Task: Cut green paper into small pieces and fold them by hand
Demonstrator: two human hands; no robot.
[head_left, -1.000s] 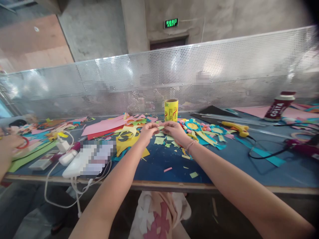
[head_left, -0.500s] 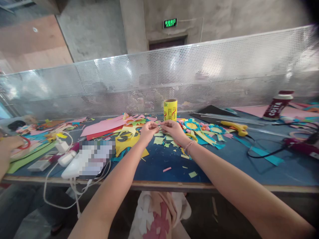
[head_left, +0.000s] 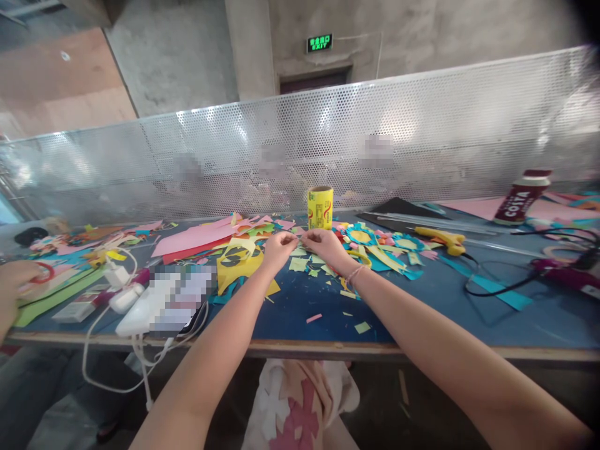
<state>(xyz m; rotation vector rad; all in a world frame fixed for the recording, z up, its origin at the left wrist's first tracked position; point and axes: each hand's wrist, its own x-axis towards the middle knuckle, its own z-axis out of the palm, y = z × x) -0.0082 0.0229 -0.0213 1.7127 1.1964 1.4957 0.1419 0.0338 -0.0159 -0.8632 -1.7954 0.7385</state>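
Over the middle of the blue table (head_left: 309, 300), my left hand (head_left: 280, 249) and my right hand (head_left: 324, 245) meet fingertip to fingertip. Both are closed in a pinch; whatever sits between the fingers is too small to make out. Just below them lie pale green paper scraps (head_left: 299, 264). To the left of my left hand is a cut yellow paper sheet (head_left: 233, 273). Beside my right hand are a blue paper flower with a yellow middle (head_left: 361, 235) and yellow paper strips (head_left: 388, 260). A yellow printed roll (head_left: 320, 208) stands upright behind my hands.
A yellow glue gun (head_left: 443, 240) with a black cable lies to the right, near a dark red COSTA bottle (head_left: 521, 199). On the left are a white power bank (head_left: 139, 312), cables and pink paper (head_left: 197, 239). Another person's hand (head_left: 16, 284) holds red-handled scissors. A perforated metal screen (head_left: 225, 162) closes the back.
My two hands stay nearly in place, with only slight finger movement. The other person's hand at the far left has shifted a little with the red-handled scissors.
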